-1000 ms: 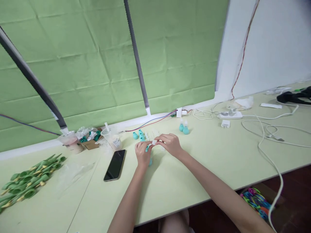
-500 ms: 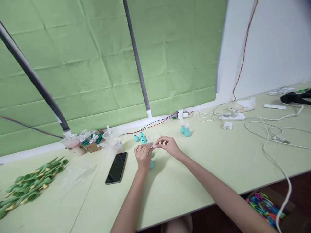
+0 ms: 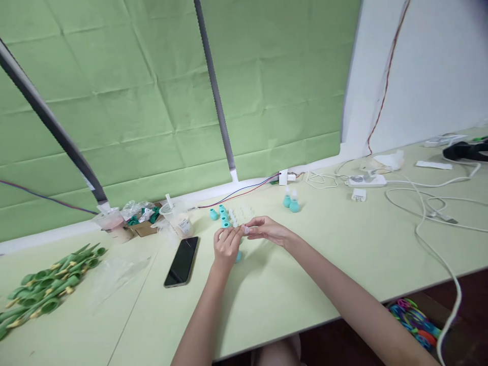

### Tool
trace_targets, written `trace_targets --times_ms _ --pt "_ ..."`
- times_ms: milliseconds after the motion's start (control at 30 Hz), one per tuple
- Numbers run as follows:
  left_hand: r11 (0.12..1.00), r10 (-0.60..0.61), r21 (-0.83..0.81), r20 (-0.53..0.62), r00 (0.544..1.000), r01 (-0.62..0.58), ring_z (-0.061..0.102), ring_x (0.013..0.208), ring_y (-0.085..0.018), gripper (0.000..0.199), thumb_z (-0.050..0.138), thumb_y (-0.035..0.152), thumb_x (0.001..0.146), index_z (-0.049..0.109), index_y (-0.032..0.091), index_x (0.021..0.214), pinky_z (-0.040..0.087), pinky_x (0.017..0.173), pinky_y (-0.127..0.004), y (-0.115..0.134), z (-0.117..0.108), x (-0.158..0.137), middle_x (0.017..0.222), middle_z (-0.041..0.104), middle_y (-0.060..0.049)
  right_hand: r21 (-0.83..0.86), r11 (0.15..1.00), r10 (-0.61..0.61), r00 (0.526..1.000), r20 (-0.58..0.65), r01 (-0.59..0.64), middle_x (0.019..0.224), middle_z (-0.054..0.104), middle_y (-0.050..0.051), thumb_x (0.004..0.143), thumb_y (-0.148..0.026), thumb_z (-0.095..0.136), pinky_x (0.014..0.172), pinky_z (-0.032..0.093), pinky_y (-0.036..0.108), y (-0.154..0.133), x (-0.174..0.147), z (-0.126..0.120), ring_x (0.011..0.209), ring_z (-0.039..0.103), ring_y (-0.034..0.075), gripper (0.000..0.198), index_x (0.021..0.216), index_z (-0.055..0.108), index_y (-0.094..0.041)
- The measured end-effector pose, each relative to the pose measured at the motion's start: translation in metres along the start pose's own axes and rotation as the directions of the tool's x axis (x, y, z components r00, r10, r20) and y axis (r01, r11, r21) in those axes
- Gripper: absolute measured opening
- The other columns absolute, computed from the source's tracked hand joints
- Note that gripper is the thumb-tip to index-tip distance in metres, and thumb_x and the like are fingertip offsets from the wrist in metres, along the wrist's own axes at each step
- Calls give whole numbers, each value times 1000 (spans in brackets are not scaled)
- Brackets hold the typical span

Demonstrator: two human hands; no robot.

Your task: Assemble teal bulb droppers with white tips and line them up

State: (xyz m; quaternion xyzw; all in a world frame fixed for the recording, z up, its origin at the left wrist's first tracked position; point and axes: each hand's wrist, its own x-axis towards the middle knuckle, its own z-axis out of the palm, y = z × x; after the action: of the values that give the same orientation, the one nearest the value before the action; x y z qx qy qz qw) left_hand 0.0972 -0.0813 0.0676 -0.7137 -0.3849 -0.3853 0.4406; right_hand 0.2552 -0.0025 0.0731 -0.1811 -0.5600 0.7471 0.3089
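Observation:
My left hand and my right hand meet fingertip to fingertip over the table. Between their pinched fingers is a small translucent white tip, partly covered by the fingers. Below my left hand a teal bulb shows, mostly hidden. Just beyond the hands stand several open-necked teal bulbs, beside rows of small white tips. To the right, two teal bulbs stand upright with white tips fitted on top.
A black phone lies left of my left arm. Further left are plastic cups, a small cardboard box and green plastic stems. White cables and a power strip spread over the right side.
My right hand has turned, its fingers now stretched straighter around the white tip. My left fingers have closed in beside it. The view has shifted slightly.

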Motion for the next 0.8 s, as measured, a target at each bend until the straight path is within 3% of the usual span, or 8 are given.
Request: trace_targets --times_ms 167,800 --pt "1000 24 -1 27 999 -24 61 75 -12 19 47 10 84 60 18 96 35 76 -29 1 0 -1 85 70 -2 43 999 18 1000 -23 -17 79 70 5 49 -22 81 89 48 38 2 1 -3 79 66 17 29 74 69 -12" --pt "995 -17 96 11 1000 16 59 70 -13 25 48 11 83 60 19 103 32 71 -29 5 1 -1 79 70 -3 121 993 19 993 -113 -5 84 70 6 50 -21 81 89 49 35 12 5 5 84 65 18 28 74 70 -13"
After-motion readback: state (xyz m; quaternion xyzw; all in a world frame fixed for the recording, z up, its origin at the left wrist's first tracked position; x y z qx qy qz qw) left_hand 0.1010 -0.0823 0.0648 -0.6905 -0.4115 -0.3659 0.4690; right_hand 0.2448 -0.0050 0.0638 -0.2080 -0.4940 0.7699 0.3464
